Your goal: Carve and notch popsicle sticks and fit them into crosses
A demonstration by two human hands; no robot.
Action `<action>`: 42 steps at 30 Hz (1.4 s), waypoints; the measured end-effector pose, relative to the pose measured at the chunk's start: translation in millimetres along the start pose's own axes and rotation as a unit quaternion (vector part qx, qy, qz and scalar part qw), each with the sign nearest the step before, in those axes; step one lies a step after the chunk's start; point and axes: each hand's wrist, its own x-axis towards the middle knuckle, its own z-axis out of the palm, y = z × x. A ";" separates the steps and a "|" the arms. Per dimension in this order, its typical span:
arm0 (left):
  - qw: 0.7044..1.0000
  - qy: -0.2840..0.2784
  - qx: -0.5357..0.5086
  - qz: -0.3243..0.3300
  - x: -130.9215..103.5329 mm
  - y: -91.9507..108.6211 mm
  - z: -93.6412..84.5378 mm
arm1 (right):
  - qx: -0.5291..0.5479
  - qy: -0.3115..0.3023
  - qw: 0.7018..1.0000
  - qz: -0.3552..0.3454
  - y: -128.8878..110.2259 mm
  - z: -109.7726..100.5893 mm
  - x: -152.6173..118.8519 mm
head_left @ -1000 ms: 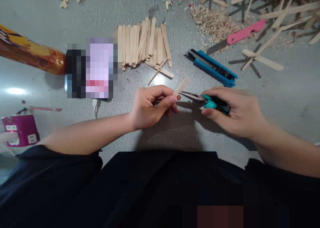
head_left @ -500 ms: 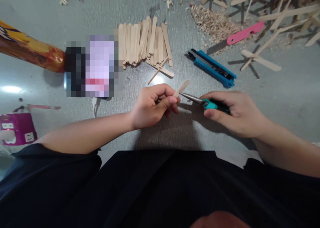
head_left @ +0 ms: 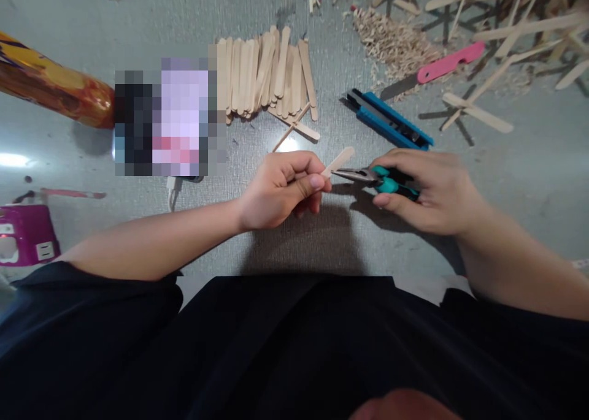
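Between thumb and fingers, my left hand [head_left: 289,190] pinches a pale wooden craft stick [head_left: 341,158], whose rounded end points up and to the right. My fingers hide its lower part. My right hand [head_left: 427,190] is wrapped round the teal and black handles of needle-nose pliers [head_left: 356,175]. The plier tips meet the edge of the stick just beyond my left fingertips; whether they grip it I cannot tell. Just past my right hand lies a blue utility knife [head_left: 391,119].
A row of craft sticks [head_left: 251,76] lies beyond my left hand, beside a blurred-out phone [head_left: 181,113]. A pink-handled folding blade [head_left: 451,63] rests near wood shavings [head_left: 391,40]. Joined sticks [head_left: 519,24] are heaped at far right. An orange package [head_left: 55,86] and purple power adapter [head_left: 30,236] are at left.
My right hand has shifted slightly up and left, now covering the near end of the utility knife. The plier handles and jaws look turned. My left hand still pinches the stick.
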 end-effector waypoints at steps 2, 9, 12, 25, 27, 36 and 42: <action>1.000 0.014 -0.001 0.001 -0.3 0.0 1.0 | 0.008 0.001 1.000 0.012 -1.6 -0.9 -0.5; 0.999 0.022 -0.009 0.026 -0.9 0.0 3.4 | 0.029 0.011 0.999 0.031 -7.6 -2.6 -1.0; 0.998 0.040 0.005 0.042 -2.1 -1.4 4.3 | 0.037 0.001 0.998 0.050 -10.4 -3.5 -2.1; 0.960 0.168 0.136 0.177 -11.6 -12.1 13.1 | 0.087 -0.005 0.990 0.113 -30.6 1.1 -12.0; 0.962 0.187 0.113 0.165 -9.7 -10.4 11.9 | 0.101 -0.010 0.989 0.111 -32.9 1.3 -13.4; 0.994 0.066 -0.017 0.083 -6.4 -7.1 5.0 | 0.022 0.034 0.997 0.067 -27.6 2.7 -9.9; 0.997 0.020 -0.064 0.041 -7.7 -5.5 5.4 | 0.030 0.025 0.998 0.055 -25.7 3.7 -11.7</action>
